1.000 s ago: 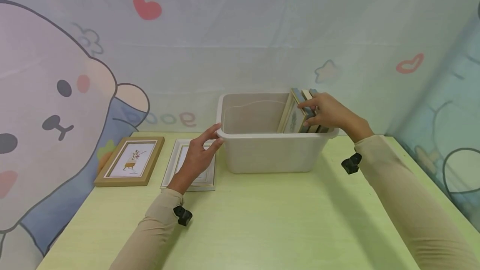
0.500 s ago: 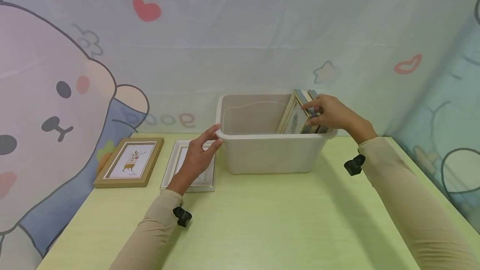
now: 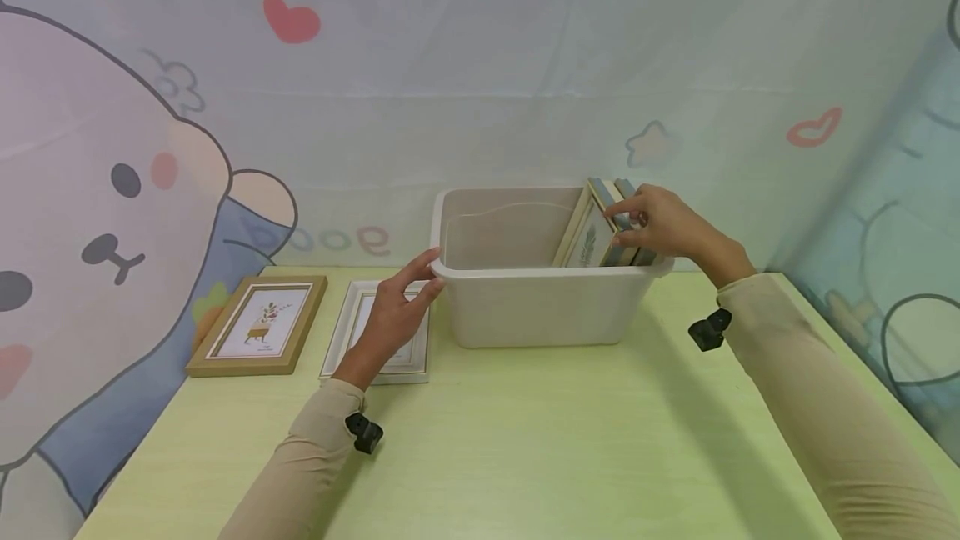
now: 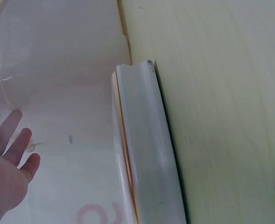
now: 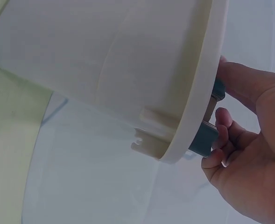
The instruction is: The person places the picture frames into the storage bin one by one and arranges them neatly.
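A white plastic bin (image 3: 536, 307) stands at the back of the table. Several picture frames lean upright inside its right end; the nearest, a pale gold-edged picture frame (image 3: 588, 242), shows a leaf print. My right hand (image 3: 667, 227) reaches over the right rim, thumb and index finger gripping that frame's edge. In the right wrist view the fingers curl by a blue-green frame edge (image 5: 205, 139) poking above the rim. My left hand (image 3: 393, 311) touches the bin's front left corner with thumb and index finger extended; the left wrist view shows spread fingers (image 4: 17, 140).
A white picture frame (image 3: 343, 327) lies flat left of the bin, partly beneath my left hand in the head view. Farther left lies a brown wooden frame (image 3: 258, 327) with a deer print. A printed cloth backdrop (image 3: 480, 65) hangs behind the light green table (image 3: 525, 440).
The frames in the bin have shifted slightly to the right and down, with my right hand moving along. My left hand stays at the bin's corner.
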Action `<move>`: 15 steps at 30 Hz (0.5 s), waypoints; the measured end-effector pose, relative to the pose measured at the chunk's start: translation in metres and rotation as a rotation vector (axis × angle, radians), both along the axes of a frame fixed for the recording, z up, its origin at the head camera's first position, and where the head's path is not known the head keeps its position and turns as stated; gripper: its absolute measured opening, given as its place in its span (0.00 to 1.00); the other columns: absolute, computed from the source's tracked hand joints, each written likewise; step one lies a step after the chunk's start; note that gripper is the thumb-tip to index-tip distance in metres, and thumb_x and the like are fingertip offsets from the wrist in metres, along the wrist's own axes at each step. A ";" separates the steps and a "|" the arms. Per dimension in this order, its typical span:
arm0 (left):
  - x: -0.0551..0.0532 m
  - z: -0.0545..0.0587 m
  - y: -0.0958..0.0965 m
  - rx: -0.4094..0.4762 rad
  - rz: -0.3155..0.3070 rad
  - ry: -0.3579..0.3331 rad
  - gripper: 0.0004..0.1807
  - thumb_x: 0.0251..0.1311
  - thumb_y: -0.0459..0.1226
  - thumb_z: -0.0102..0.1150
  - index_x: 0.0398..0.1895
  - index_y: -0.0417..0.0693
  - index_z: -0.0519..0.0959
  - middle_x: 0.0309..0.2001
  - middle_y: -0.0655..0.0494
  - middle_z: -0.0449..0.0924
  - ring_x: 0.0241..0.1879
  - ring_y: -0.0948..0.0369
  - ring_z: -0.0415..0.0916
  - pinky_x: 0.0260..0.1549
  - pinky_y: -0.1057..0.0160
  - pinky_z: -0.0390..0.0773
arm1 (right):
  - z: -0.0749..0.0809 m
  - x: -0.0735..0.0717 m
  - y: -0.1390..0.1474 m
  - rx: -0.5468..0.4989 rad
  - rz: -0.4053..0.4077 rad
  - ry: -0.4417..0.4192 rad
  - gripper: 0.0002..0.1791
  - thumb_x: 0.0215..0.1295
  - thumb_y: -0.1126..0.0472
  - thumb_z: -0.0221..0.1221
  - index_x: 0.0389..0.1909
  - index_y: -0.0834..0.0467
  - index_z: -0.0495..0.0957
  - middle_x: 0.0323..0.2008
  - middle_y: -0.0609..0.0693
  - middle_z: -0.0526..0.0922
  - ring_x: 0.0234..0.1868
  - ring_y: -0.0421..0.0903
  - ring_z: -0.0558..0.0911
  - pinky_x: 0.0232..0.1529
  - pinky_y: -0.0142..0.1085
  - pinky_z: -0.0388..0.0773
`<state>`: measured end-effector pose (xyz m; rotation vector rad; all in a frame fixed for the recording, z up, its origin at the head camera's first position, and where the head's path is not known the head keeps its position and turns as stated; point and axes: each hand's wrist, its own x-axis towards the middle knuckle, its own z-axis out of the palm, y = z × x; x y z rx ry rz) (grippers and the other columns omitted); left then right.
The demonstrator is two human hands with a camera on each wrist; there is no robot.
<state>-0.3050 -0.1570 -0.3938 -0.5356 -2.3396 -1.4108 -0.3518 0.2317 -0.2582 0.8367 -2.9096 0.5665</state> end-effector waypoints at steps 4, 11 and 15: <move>0.001 0.001 -0.001 0.002 0.000 -0.001 0.27 0.71 0.42 0.58 0.73 0.59 0.69 0.53 0.43 0.84 0.66 0.48 0.72 0.58 0.41 0.72 | 0.001 0.000 0.000 -0.017 -0.018 0.008 0.25 0.66 0.60 0.65 0.63 0.63 0.76 0.36 0.58 0.69 0.34 0.50 0.65 0.32 0.42 0.63; 0.000 0.001 -0.001 0.004 0.002 0.010 0.27 0.72 0.42 0.57 0.72 0.56 0.69 0.51 0.42 0.84 0.67 0.47 0.71 0.63 0.38 0.68 | -0.003 0.007 0.004 -0.123 -0.009 0.061 0.28 0.67 0.59 0.65 0.65 0.65 0.73 0.45 0.63 0.73 0.43 0.56 0.72 0.42 0.48 0.69; -0.001 0.002 0.000 0.003 0.001 0.008 0.27 0.72 0.42 0.57 0.72 0.56 0.69 0.52 0.42 0.84 0.67 0.46 0.70 0.63 0.38 0.68 | -0.011 0.015 0.011 -0.221 -0.052 0.122 0.28 0.69 0.57 0.63 0.67 0.64 0.72 0.55 0.67 0.72 0.55 0.62 0.72 0.46 0.54 0.69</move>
